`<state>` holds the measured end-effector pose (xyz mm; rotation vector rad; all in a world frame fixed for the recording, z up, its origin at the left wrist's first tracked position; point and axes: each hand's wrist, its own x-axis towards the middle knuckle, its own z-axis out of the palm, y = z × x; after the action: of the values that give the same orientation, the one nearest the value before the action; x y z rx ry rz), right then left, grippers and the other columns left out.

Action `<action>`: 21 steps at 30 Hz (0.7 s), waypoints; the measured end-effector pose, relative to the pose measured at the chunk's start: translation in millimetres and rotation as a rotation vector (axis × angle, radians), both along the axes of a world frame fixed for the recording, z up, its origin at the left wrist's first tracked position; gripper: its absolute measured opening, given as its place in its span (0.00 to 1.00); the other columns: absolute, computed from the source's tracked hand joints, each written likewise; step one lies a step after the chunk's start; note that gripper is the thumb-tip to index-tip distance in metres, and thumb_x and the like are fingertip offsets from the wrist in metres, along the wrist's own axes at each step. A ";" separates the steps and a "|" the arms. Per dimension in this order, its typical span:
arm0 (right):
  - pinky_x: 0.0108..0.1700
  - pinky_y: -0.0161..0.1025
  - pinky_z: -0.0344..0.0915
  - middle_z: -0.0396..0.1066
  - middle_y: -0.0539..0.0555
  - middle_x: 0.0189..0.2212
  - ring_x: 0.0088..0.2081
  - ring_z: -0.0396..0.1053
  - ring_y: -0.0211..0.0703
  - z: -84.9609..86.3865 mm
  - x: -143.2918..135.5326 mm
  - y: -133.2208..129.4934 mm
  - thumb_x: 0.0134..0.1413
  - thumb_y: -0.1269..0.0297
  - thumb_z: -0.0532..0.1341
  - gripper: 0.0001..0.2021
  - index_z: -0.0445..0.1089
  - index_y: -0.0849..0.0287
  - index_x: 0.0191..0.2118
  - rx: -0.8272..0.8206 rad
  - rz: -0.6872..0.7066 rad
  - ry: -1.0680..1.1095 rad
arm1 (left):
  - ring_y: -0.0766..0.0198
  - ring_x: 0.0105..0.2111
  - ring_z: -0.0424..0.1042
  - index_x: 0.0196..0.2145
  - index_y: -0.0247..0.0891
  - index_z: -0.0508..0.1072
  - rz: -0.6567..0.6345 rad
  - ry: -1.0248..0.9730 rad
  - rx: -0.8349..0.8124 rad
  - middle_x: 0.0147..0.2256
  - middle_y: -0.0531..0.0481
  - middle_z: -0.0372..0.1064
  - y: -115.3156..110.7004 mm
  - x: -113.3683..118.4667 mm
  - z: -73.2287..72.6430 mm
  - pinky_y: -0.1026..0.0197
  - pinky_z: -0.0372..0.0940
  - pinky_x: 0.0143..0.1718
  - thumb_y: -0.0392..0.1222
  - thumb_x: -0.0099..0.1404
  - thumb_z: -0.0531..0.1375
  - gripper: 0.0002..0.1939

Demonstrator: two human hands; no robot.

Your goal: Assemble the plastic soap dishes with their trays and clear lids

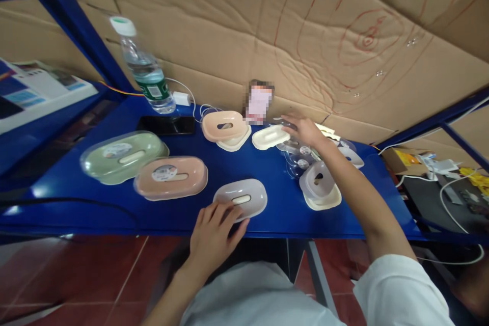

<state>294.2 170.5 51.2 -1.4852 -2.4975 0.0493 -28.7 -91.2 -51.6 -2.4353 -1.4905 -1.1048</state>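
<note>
the left hand [216, 229] is resting on the near left rim of a lavender dish [254, 202], which is lying near the front edge of a blue table [183, 219]. its fingers are bending over the rim, and the thumb is standing a little apart; i cannot tell if it is gripping the dish or only touching it. the right hand [303, 130] is reaching to the back, its fingertips being beside a cream tray [269, 136] and above some clear covers [294, 163]. there the view is poor and the covers are overlapping, so i cannot say whether these fingers are holding one. closer to the front, a second lavender dish [310, 183] is leaning on another cream piece [330, 201]. at the left, a green dish [137, 170] and a pink dish [191, 173] are sitting under transparent lids. behind them, a peach dish [212, 123] is lying partly over a pale tray [237, 141]. a water bottle [151, 74] is standing beside a dark phone [166, 125], near the cardboard wall [214, 25].
</note>
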 end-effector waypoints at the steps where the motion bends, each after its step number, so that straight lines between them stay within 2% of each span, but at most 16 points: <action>1: 0.72 0.60 0.65 0.73 0.63 0.66 0.69 0.70 0.59 1.0 1.0 -0.7 0.72 0.60 0.66 0.22 0.73 0.60 0.66 0.012 0.005 0.008 | 0.49 0.46 0.75 0.44 0.44 0.78 0.005 0.003 0.005 0.43 0.44 0.79 0.5 0.6 0.1 0.50 0.66 0.46 0.45 0.75 0.62 0.06; 3: 0.72 0.58 0.67 0.76 0.61 0.64 0.67 0.72 0.58 7.4 3.7 -7.4 0.72 0.61 0.65 0.19 0.76 0.59 0.64 0.062 0.011 0.023 | 0.49 0.46 0.76 0.44 0.44 0.78 0.006 0.003 0.010 0.43 0.44 0.79 1.5 1.4 1.2 0.50 0.66 0.45 0.45 0.75 0.62 0.06; 5: 0.72 0.58 0.67 0.75 0.60 0.64 0.68 0.72 0.58 17.6 6.6 -26.2 0.73 0.59 0.64 0.19 0.76 0.58 0.63 0.157 0.012 0.049 | 0.49 0.46 0.75 0.44 0.43 0.78 -0.010 -0.014 -0.011 0.43 0.43 0.79 2.1 0.5 4.1 0.50 0.67 0.45 0.45 0.76 0.62 0.06; 8: 0.74 0.58 0.66 0.73 0.55 0.66 0.71 0.68 0.57 29.2 5.0 -85.4 0.73 0.58 0.65 0.19 0.74 0.50 0.65 0.357 0.025 0.147 | 0.51 0.46 0.76 0.47 0.42 0.77 -0.111 -0.052 -0.108 0.44 0.44 0.78 2.2 -5.0 10.4 0.51 0.69 0.48 0.41 0.76 0.62 0.05; 10: 0.74 0.56 0.67 0.73 0.55 0.67 0.71 0.68 0.57 26.4 -4.0 -140.2 0.70 0.64 0.68 0.24 0.72 0.49 0.68 0.413 0.048 0.214 | 0.55 0.46 0.76 0.48 0.42 0.77 -0.201 -0.069 -0.150 0.46 0.44 0.77 1.9 -10.9 12.6 0.54 0.72 0.48 0.37 0.76 0.60 0.07; 13: 0.72 0.57 0.70 0.72 0.57 0.67 0.70 0.69 0.58 0.3 -27.6 -217.7 0.65 0.72 0.71 0.32 0.68 0.48 0.71 0.345 0.042 0.335 | 0.57 0.46 0.77 0.50 0.43 0.77 -0.202 -0.112 -0.083 0.49 0.44 0.74 1.8 -19.8 9.9 0.58 0.75 0.46 0.33 0.74 0.61 0.10; 15: 0.71 0.58 0.71 0.73 0.58 0.66 0.69 0.69 0.58 -26.8 -44.1 -250.4 0.64 0.75 0.70 0.32 0.69 0.50 0.70 0.284 -0.002 0.418 | 0.54 0.52 0.76 0.53 0.43 0.76 -0.135 -0.148 -0.046 0.54 0.41 0.71 3.0 -23.9 6.1 0.56 0.77 0.50 0.33 0.71 0.66 0.14; 18: 0.69 0.59 0.74 0.74 0.59 0.64 0.70 0.69 0.58 -61.4 -61.6 -264.8 0.66 0.76 0.69 0.28 0.70 0.51 0.68 0.178 -0.027 0.524 | 0.46 0.63 0.72 0.60 0.42 0.72 -0.094 -0.168 -0.090 0.66 0.34 0.61 7.4 -26.6 3.7 0.50 0.78 0.56 0.37 0.69 0.70 0.24; 20: 0.69 0.58 0.74 0.74 0.59 0.64 0.72 0.66 0.57 -71.7 -67.0 -259.9 0.68 0.76 0.67 0.25 0.71 0.52 0.67 0.080 0.029 0.539 | 0.44 0.66 0.69 0.65 0.41 0.68 -0.127 -0.118 -0.149 0.70 0.31 0.57 11.6 -27.4 5.5 0.47 0.77 0.59 0.38 0.71 0.69 0.28; 21: 0.70 0.58 0.72 0.74 0.59 0.65 0.72 0.65 0.56 -72.9 -68.2 -256.0 0.69 0.76 0.65 0.24 0.71 0.52 0.66 0.030 0.070 0.529 | 0.44 0.66 0.69 0.66 0.41 0.67 -0.147 -0.084 -0.174 0.70 0.31 0.58 13.6 -28.0 6.9 0.45 0.77 0.60 0.38 0.72 0.68 0.28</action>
<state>225.9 -85.5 -21.7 -1.1793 -2.1055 0.3649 -56.6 -77.7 -44.6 -2.6864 -1.5117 -1.1626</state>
